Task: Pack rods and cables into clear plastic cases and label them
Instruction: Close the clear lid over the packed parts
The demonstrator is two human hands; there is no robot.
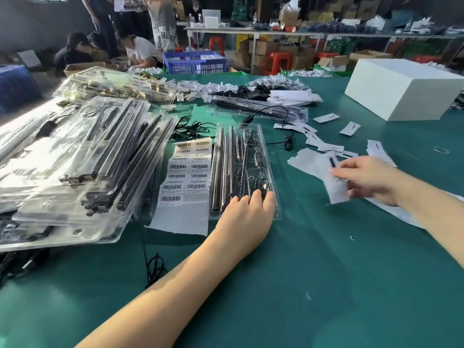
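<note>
In the head view, a clear plastic case [242, 169] lies lengthwise at the centre of the frame on a green table [301, 272], with metal rods [222, 172] along its left side and a coiled black cable [261, 183] in a compartment near its lower end. The left hand [247, 213] rests flat on the lower end of the case, fingers straight and spread over the plastic. At centre right, the right hand [369, 180] pinches a white paper card [335, 183] with a black slot mark; it is motion-blurred. A sheet of barcode labels [185, 177] lies just left of the case, touching its edge. A stack of filled cases [82, 159] fills the left of the frame. More white cards [326, 136] are scattered in the centre right, and a white box [401, 89] sits at upper right. Loose black cables [190, 129] lie above the label sheet.
</note>
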